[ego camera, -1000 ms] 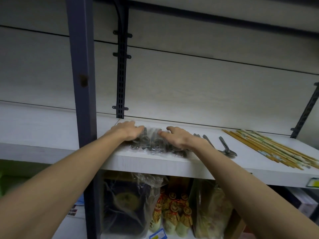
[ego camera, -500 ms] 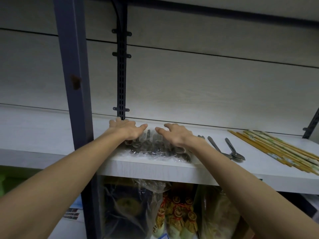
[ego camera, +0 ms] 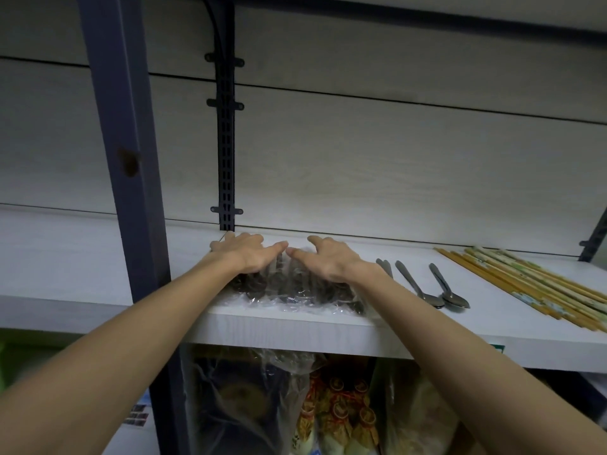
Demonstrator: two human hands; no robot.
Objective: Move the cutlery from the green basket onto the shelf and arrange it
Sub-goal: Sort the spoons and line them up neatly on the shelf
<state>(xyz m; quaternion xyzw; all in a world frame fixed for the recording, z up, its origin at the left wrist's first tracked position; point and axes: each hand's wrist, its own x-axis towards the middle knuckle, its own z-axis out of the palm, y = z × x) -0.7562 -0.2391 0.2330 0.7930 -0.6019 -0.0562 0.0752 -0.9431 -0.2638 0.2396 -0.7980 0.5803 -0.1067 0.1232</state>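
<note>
white shelf (ego camera: pixel 328 330) holds spoons (ego camera: pixel 437 287) beside chopsticks (ego camera: pixel 532 284), post (ego camera: pixel 128 159) ahead.

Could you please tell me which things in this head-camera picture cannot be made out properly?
- Plastic-wrapped bundle, head view: both hands cover its top and the wrap glares, so its contents stay unclear.
- Left hand and right hand: whether either has a grip or only presses is unclear.
- Chopsticks: cut off by the right edge.
- Bags under the shelf: dim, labels unreadable.
- Green basket: not in view.
</note>
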